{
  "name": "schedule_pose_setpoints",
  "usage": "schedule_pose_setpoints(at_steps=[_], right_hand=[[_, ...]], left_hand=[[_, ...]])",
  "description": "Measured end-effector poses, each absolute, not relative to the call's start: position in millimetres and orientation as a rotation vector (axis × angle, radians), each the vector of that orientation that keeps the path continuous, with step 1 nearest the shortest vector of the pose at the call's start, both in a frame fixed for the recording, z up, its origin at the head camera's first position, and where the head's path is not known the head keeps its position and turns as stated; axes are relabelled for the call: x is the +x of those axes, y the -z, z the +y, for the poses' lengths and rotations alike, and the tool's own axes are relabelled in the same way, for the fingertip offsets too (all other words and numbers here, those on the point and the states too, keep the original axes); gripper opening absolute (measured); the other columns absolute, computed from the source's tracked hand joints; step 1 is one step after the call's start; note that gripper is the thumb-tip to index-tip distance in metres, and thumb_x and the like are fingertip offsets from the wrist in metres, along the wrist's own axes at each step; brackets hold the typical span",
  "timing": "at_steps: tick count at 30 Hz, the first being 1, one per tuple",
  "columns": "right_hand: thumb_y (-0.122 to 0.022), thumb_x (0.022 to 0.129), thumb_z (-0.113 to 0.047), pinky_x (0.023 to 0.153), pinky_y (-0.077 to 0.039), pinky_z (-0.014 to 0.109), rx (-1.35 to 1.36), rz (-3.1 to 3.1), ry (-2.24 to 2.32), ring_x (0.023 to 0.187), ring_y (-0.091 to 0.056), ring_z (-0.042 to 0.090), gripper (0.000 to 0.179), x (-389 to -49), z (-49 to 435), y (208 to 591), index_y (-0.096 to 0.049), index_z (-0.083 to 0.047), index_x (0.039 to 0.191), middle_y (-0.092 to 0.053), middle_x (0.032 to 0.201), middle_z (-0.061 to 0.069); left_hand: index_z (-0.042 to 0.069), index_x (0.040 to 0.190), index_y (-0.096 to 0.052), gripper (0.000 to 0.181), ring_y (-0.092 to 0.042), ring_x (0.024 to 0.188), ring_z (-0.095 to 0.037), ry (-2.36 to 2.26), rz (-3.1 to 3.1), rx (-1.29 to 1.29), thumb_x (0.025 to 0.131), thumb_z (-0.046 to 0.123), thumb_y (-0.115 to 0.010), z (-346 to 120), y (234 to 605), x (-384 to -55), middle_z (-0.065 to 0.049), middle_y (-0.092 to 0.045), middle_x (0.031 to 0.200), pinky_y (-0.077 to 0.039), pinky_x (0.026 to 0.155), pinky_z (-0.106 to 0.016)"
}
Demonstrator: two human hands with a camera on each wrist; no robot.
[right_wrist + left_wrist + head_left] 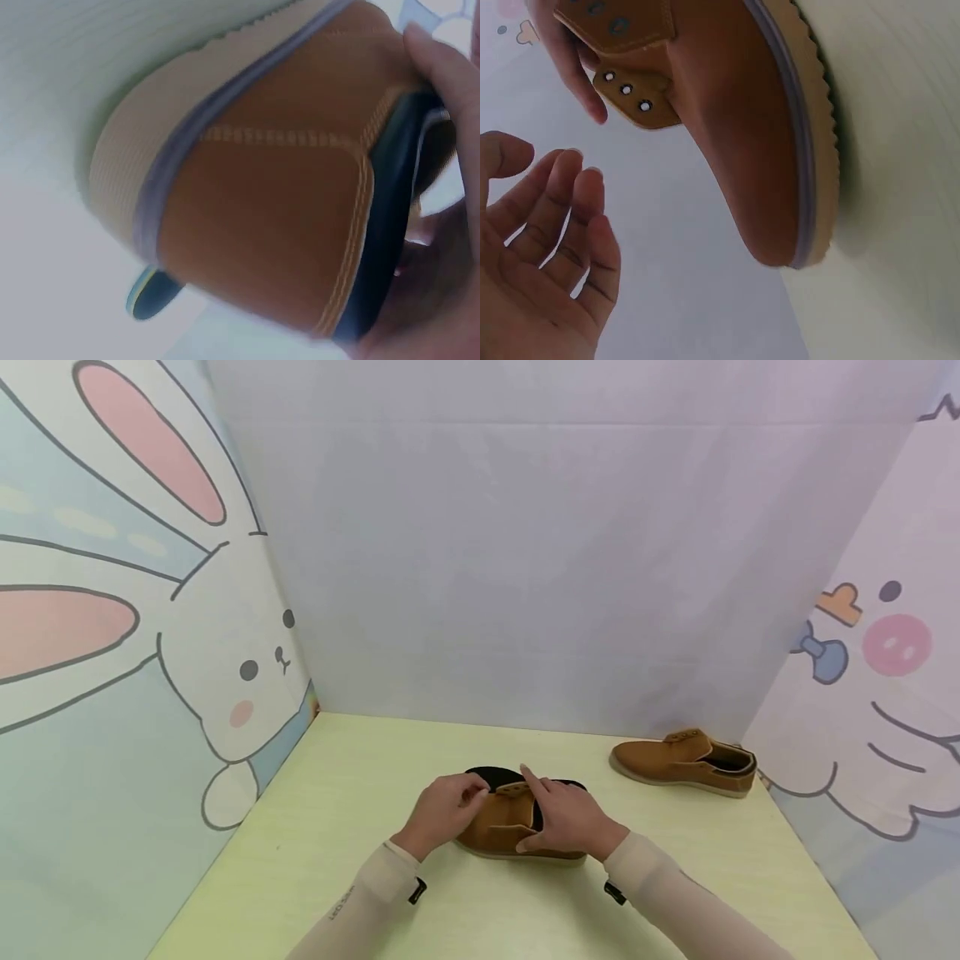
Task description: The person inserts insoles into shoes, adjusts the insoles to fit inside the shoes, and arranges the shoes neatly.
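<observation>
Both hands [446, 810] [567, 817] close together

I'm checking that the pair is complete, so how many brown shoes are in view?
2. The near shoe is around the middle of the table; the far shoe stands at the back right. Nothing visible suggests another is hidden.

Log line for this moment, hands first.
left hand: empty, by near shoe; right hand: gripping near shoe; black item: behind near shoe; far shoe: back right, untouched
</observation>
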State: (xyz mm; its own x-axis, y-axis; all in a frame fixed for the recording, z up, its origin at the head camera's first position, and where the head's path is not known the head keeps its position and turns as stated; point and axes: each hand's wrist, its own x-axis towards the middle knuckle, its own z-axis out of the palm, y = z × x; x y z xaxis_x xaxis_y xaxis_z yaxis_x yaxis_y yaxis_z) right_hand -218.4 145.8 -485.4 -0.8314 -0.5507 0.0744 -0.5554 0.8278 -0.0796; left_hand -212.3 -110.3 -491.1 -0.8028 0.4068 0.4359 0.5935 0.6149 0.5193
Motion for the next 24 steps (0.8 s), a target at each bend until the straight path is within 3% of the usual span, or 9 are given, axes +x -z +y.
schedule_pose_setpoints(at_steps=[3, 6, 10, 13, 16, 18, 24], right_hand=[[-0.08, 0.068, -0.074, 0.09, -0.054, 0.05, 0.841, -3.012, -0.182, 0.116, -0.061, 0.034, 0.123, -216.8, 155.2, 486.0, -0.03, -0.009, 0.16, -0.058, 0.136, 0.015], [-0.078, 0.07, -0.075, 0.092, -0.053, 0.051, 0.829, -3.039, -0.198, 0.12, -0.059, 0.034, 0.12, -217.2, 161.5, 489.9, -0.032, -0.009, 0.159, -0.057, 0.138, 0.015], [-0.077, 0.072, -0.075, 0.091, -0.053, 0.052, 0.842, -3.032, -0.241, 0.119, -0.06, 0.034, 0.118, -218.0, 164.7, 494.4, -0.034, -0.007, 0.158, -0.059, 0.135, 0.016], [-0.076, 0.072, -0.075, 0.091, -0.053, 0.053, 0.845, -3.015, -0.253, 0.116, -0.061, 0.034, 0.117, -218.3, 165.4, 495.9, -0.035, -0.007, 0.157, -0.06, 0.133, 0.015], [-0.077, 0.073, -0.074, 0.091, -0.053, 0.053, 0.852, -2.992, -0.264, 0.114, -0.062, 0.033, 0.115, -218.2, 165.8, 496.9, -0.037, -0.006, 0.156, -0.061, 0.132, 0.015], [-0.077, 0.073, -0.074, 0.09, -0.054, 0.052, 0.853, -2.98, -0.266, 0.112, -0.063, 0.032, 0.114, -218.1, 165.9, 497.5, -0.039, -0.005, 0.155, -0.062, 0.129, 0.014], [-0.079, 0.072, -0.072, 0.082, -0.056, 0.044, 0.827, -2.985, -0.3, 0.101, -0.065, 0.025, 0.1, -216.9, 165.5, 497.5, -0.052, -0.007, 0.143, -0.065, 0.12, 0.007]], left_hand=[[0.014, 0.122, -0.071, 0.025, -0.057, 0.072, 0.0, 0.987, -2.668, -0.952, 0.105, 0.029, -0.06, -94.3, 486.3, -210.3, 0.012, -0.067, 0.09, -0.051, 0.064, -0.022], [0.02, 0.134, -0.066, 0.036, -0.062, 0.08, -0.002, 0.825, -2.724, -1.107, 0.107, 0.041, -0.052, -81.3, 483.2, -209.5, 0.01, -0.069, 0.103, -0.052, 0.067, -0.022], [0.029, 0.135, -0.066, 0.042, -0.066, 0.102, -0.007, 0.537, -2.715, -1.208, 0.107, 0.05, -0.043, -69.6, 483.6, -211.6, 0.008, -0.068, 0.124, -0.056, 0.078, -0.025], [0.028, 0.132, -0.068, 0.043, -0.066, 0.105, -0.009, 0.466, -2.709, -1.223, 0.107, 0.052, -0.042, -64.3, 484.1, -214.6, 0.009, -0.068, 0.125, -0.056, 0.081, -0.027], [0.027, 0.129, -0.069, 0.045, -0.065, 0.095, -0.005, 0.451, -2.698, -1.261, 0.105, 0.056, -0.044, -60.1, 485.0, -218.3, 0.012, -0.069, 0.118, -0.054, 0.073, -0.023], [0.027, 0.122, -0.07, 0.044, -0.061, 0.083, -0.001, 0.449, -2.698, -1.28, 0.103, 0.059, -0.046, -58.4, 486.1, -220.0, 0.015, -0.068, 0.104, -0.051, 0.065, -0.019], [0.026, 0.092, -0.059, 0.03, -0.043, 0.056, 0.003, 0.475, -2.714, -1.122, 0.101, 0.055, -0.057, -63.8, 487.9, -217.5, 0.018, -0.048, 0.071, -0.037, 0.048, -0.016]])
